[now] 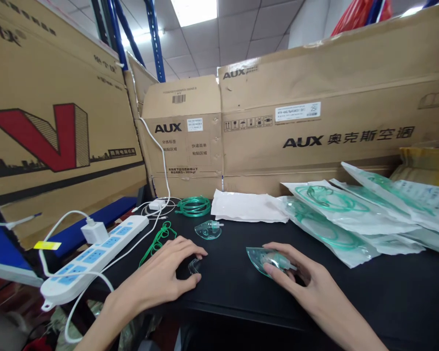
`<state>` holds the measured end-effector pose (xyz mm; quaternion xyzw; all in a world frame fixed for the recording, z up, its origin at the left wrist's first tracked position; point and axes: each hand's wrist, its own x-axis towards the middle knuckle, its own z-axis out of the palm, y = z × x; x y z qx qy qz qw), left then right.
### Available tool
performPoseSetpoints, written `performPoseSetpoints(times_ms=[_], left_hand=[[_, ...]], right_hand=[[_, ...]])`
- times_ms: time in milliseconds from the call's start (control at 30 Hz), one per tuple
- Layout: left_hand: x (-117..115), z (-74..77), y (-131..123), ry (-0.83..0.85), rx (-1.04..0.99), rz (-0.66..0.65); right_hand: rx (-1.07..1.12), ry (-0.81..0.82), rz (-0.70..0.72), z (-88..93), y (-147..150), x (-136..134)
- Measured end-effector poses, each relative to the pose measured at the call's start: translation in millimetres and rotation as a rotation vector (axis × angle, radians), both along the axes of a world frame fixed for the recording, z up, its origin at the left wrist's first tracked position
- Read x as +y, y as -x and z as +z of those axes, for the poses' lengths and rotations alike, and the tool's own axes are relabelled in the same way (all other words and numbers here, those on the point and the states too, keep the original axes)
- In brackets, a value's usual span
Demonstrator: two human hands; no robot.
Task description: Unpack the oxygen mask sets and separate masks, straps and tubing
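My right hand point(296, 273) grips a clear green oxygen mask point(260, 259) by its connector side, thumb in front and fingers behind. Between the thumb and fingers of my left hand point(168, 273) is a small clear curved plastic piece point(194, 266), low over the black table; its exact kind is unclear. A second clear green mask point(208, 230) lies on the table just beyond my left hand. Beside that hand, to the left, is a tangled green cord point(160, 240). Farther back sits a coil of green tubing point(193, 206).
A white pouch point(249, 205) lies at the back of the black table point(227, 287). Several clear-fronted pouches point(325, 200) with green tubing are piled at right. A white power strip point(95, 258) with cables stands left. Cardboard boxes point(256, 161) wall the back and left.
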<state>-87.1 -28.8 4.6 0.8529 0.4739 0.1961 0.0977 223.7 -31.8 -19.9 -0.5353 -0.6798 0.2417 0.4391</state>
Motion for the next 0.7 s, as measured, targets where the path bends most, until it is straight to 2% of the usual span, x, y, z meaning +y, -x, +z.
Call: performPoseSetpoints(times_ms=[233,333,500,700], left_hand=[[-4,-5.4,4,0.008,-0.012,0.006],[2,-4.9,1,-0.004,-0.048,0.057],[35,1.6,-6,-0.111,-0.118,0.145],[76,9.2,-7,-0.034,-0.066,0.064]], right_hand=[[-0.014,-0.058,0.014,-0.1,1,1],[-0.009,-0.061,0.036,-1.4,1,4],[0.015,-0.053,0.112,4.8,7,19],[-0.197,-0.128,0.230,36.0,25,57]])
